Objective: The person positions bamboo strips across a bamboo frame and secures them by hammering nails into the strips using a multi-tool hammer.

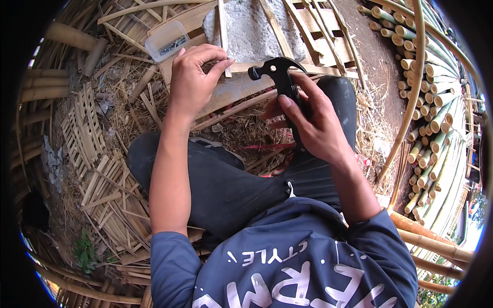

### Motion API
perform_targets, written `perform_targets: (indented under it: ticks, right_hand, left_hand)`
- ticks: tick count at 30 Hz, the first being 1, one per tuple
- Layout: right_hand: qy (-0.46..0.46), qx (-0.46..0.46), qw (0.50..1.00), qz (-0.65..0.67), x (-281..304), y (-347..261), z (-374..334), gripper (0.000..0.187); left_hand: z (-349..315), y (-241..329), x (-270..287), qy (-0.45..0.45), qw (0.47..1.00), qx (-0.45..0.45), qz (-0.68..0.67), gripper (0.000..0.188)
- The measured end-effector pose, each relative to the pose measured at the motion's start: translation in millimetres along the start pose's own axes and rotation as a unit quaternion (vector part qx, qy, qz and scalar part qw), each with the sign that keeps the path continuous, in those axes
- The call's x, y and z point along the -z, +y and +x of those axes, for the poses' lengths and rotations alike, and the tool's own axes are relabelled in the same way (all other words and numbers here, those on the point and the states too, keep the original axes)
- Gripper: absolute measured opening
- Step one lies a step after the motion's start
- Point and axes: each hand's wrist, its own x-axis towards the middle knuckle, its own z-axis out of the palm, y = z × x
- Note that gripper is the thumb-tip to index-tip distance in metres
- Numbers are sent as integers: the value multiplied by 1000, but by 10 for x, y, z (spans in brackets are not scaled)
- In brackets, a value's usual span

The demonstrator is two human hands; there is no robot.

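Note:
My right hand (316,120) grips a black claw hammer (285,82) by its handle, with the hammer head up and its striking face to the left. My left hand (197,72) is closed in a pinch beside the lower end of a narrow bamboo strip (223,33). Whatever lies between the thumb and finger is too small to make out. The strip rests across a grey stone slab (246,38), along with another bamboo strip (276,31). Just behind my left hand, a clear plastic box (163,37) holds several small metal nails or screws (173,45).
More bamboo strips (308,38) lie right of the slab. A wooden board (226,92) stands before my knees. Cut bamboo poles (436,97) are stacked at the right, with a bent pole (418,77) in front. Split bamboo pieces (110,179) and straw litter the ground at left.

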Motion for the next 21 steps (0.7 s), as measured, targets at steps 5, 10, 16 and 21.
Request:
perform_targets:
  ticks: [5, 10, 16, 21]
  right_hand:
    - [-57, -208, 965, 148, 41, -38, -152, 42]
    - [-87, -255, 921, 283, 173, 280, -328, 24]
    - [46, -278, 874, 395, 164, 19, -363, 63]
    - [-111, -280, 937, 177, 270, -64, -452, 55]
  left_hand:
    - [-19, 7, 11, 4, 1000, 0, 26, 15]
    - [-11, 17, 4, 0, 1000, 2, 23, 14]
    - [-33, -16, 3, 7, 1000, -10, 29, 14]
    - [-27, -2, -4, 2, 999, -3, 32, 14]
